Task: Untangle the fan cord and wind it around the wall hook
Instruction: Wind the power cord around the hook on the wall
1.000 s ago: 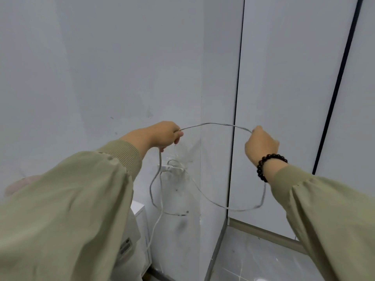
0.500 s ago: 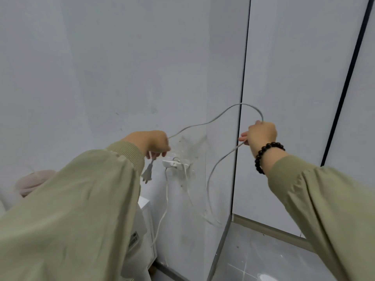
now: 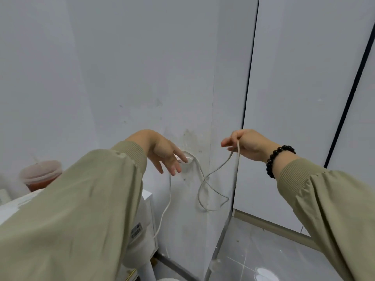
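Note:
A thin white fan cord hangs in loops against the grey wall near the corner. My right hand pinches two strands of it at the top, and they drop into a crossed loop below. One loop of the cord passes over the white wall hook, which is mostly hidden behind my left fingertips. My left hand has its fingers spread and straight, touching the cord at the hook and gripping nothing. Another strand falls from the hook down behind the white cabinet. The plug is not visible.
A white cabinet stands at the lower left under my left sleeve. On it sits a clear lidded cup with red contents. Dark vertical panel seams run down the right wall. Grey tiled floor lies below.
My left hand has let go of the cord and plug and opened at the hook. My right hand has dropped lower, and the big arc of cord has collapsed into a hanging loop.

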Motion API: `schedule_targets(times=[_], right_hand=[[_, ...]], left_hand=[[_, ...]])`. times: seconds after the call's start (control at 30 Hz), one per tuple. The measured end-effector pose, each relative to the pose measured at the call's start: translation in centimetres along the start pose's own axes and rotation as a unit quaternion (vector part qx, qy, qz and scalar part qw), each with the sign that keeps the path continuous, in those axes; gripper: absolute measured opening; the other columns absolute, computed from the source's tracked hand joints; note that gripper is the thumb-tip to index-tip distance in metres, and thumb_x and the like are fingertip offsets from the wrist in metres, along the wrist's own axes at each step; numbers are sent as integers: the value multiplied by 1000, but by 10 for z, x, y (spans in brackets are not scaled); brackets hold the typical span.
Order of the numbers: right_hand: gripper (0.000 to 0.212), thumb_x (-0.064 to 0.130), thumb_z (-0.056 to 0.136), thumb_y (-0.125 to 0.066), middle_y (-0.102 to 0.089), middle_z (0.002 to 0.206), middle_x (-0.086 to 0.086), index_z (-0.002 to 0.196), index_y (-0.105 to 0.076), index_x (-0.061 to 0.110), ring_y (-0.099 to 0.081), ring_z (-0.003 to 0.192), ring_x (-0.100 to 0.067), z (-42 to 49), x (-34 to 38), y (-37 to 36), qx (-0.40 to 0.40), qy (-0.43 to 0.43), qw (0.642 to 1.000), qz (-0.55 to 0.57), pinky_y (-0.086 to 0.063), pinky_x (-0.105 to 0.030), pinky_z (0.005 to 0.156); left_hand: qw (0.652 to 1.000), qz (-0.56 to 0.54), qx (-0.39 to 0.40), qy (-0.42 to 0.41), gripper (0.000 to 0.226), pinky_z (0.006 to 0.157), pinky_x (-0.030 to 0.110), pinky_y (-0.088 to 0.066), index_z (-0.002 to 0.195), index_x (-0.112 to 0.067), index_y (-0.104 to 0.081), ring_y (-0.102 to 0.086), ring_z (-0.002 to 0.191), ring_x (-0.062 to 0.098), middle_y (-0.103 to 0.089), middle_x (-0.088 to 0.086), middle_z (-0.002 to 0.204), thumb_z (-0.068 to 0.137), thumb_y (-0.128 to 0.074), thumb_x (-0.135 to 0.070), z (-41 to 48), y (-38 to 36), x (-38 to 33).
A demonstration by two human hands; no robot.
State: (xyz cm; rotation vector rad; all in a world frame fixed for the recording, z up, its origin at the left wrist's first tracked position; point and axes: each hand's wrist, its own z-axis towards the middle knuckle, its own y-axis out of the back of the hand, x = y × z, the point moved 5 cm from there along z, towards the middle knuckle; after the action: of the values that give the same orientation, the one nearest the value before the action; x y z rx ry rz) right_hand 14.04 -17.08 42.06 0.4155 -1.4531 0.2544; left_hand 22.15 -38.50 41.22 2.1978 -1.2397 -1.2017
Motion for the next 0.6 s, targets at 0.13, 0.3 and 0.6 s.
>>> schedule_targets(times=[0.13, 0.3, 0.6], right_hand=[[44, -19, 81, -28, -69, 70, -8, 56, -49, 9, -66, 75, -17, -3, -12, -11, 52, -35, 991, -120, -47, -25, 71], [29, -11, 86, -35, -66, 69, -9, 93, -59, 3, -63, 59, -17, 0, -33, -36, 35, -81, 978, -189, -50, -25, 60], [38, 2, 93, -37, -63, 69, -10, 131, -39, -4, -60, 55, -19, 14, -88, -96, 61, -96, 947, -300, -53, -30, 59]], left_hand=[[990, -18, -141, -2, 55, 101, 40, -46, 144, -18, -32, -52, 121, 22, -49, 10, 139, 94, -43, 2, 18, 2, 4], [984, 31, -177, 8, 61, 95, 38, -50, 142, -24, -36, -53, 110, 20, -49, 10, 136, 88, -42, 5, 37, -3, 6], [973, 64, -219, -25, 46, 88, 37, -49, 129, -22, -49, -57, 97, 20, -48, 7, 126, 92, -31, -2, 48, 7, 11]])
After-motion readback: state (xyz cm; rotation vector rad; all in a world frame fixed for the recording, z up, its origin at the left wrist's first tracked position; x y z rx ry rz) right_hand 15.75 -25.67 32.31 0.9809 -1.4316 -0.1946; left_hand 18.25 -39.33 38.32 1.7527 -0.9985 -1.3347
